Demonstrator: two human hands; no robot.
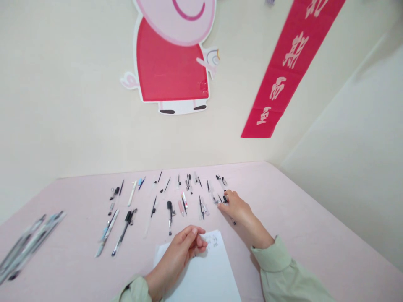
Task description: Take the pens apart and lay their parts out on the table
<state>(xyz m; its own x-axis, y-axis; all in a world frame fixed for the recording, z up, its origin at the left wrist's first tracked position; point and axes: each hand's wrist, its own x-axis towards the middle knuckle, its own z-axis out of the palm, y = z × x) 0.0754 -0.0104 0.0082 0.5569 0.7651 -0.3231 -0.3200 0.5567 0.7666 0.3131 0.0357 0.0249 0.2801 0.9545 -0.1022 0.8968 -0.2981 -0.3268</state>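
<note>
My left hand (184, 247) rests on a white sheet of paper (204, 272) at the near edge of the pink table (299, 218), its fingers curled loosely together with nothing visible in them. My right hand (237, 207) reaches forward to the right end of a spread of pens and pen parts (170, 209). Its fingertips pinch a small black piece (224, 198) among the parts there. Several pens, caps and refills lie in loose rows across the table's middle. Both sleeves are pale green.
A bundle of pens (28, 243) lies at the table's left edge. A cartoon pig cut-out (173, 63) and a red banner (283, 71) hang on the wall behind. The table meets a corner of walls at the right.
</note>
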